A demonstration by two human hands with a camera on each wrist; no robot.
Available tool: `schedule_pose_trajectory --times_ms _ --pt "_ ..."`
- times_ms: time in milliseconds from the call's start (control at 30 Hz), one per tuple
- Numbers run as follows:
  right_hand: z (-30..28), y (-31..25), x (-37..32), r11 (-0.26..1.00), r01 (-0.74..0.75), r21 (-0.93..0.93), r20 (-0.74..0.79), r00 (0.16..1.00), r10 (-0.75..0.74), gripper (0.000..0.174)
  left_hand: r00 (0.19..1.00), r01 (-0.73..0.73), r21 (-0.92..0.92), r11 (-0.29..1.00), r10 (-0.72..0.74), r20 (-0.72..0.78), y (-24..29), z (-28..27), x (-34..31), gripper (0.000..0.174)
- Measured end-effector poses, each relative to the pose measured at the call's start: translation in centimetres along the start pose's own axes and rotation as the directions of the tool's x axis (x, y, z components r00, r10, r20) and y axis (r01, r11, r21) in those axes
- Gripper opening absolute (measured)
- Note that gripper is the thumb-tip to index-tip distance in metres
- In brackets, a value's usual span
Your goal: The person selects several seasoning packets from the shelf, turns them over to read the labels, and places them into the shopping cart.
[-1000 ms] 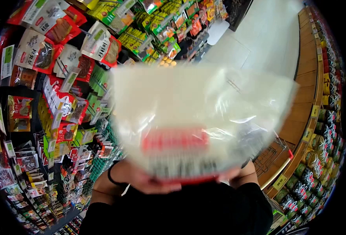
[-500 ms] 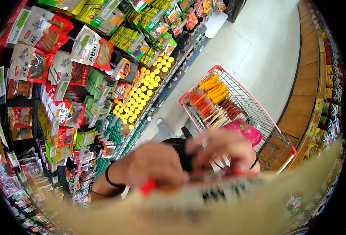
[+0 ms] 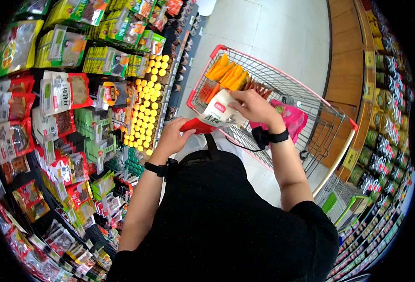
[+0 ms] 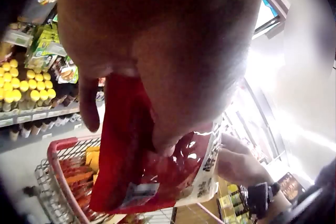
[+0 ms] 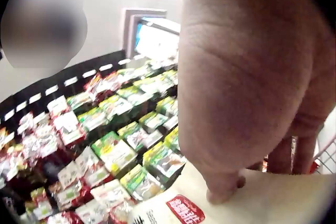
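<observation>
A cream and red food packet (image 3: 219,109) with a red label and dark lettering is held between both hands, in front of the body and overlapping the cart's near edge in the head view. My left hand (image 3: 171,137) pinches its red end; the left wrist view shows the thumb over the shiny red face (image 4: 123,150). At the cream end, my right hand (image 3: 257,112) grips the packet from above, and the right wrist view has the thumb (image 5: 223,188) pressed on the cream face beside the label. Its contents are hidden.
A wire shopping cart (image 3: 356,126) with a red rim carries orange-yellow packets (image 3: 228,70) and a pink bag (image 3: 288,117). Racks of hanging spice packets (image 3: 64,91) and yellow-capped containers (image 3: 146,110) line the left. A wood-fronted shelf (image 3: 341,56) with jars runs along the right.
The packet, first blurred and large close to the head camera, has moved down and away to waist height. Both hands have gone with it, and the right has shifted to the cream end.
</observation>
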State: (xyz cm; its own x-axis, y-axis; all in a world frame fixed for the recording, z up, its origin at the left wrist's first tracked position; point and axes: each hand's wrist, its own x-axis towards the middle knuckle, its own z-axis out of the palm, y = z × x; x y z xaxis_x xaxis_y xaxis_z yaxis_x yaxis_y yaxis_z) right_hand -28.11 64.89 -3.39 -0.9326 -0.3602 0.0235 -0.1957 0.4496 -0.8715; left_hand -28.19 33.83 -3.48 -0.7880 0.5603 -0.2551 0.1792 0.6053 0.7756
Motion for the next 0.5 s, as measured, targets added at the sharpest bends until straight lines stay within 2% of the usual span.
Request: schedule_pose_trajectory --times_ms 67,133,200,267,300,400,500 --pt "-0.7 1.4 -2.7 0.996 -0.071 0.047 -0.043 0.996 0.073 0.020 0.994 0.105 -0.008 0.994 -0.105 0.013 0.0 0.6 0.8 0.027" --pt "-1.9 1.8 -5.9 0.930 -0.358 0.077 -0.038 0.932 0.362 0.033 0.985 0.166 -0.219 0.961 -0.173 -0.010 -2.5 2.6 1.5 0.029" --pt "-2.9 3.0 -9.1 0.891 -0.440 0.108 -0.087 0.889 0.449 0.036 0.978 0.209 -0.222 0.952 -0.204 0.046 -3.0 3.4 2.3 0.027" --pt "-2.4 4.9 -11.8 0.883 -0.386 0.266 -0.219 0.868 0.446 0.029 0.980 0.193 -0.256 0.947 -0.176 0.090 -4.5 4.7 2.8 0.027" --pt "-3.4 5.0 -12.8 0.833 -0.477 0.282 -0.093 0.850 0.519 0.037 0.977 0.193 -0.224 0.955 -0.164 0.138 -4.4 5.0 2.9 0.025" --pt "-2.5 9.3 -16.6 0.843 -0.534 0.062 -0.174 0.826 0.536 0.028 0.955 0.171 -0.096 0.981 -0.141 0.260 -2.6 5.6 2.7 0.023" --pt "0.8 16.4 -20.4 0.755 -0.619 0.219 -0.228 0.720 0.656 0.031 0.940 0.008 -0.003 1.000 -0.006 0.342 -1.6 6.2 2.4 0.025"
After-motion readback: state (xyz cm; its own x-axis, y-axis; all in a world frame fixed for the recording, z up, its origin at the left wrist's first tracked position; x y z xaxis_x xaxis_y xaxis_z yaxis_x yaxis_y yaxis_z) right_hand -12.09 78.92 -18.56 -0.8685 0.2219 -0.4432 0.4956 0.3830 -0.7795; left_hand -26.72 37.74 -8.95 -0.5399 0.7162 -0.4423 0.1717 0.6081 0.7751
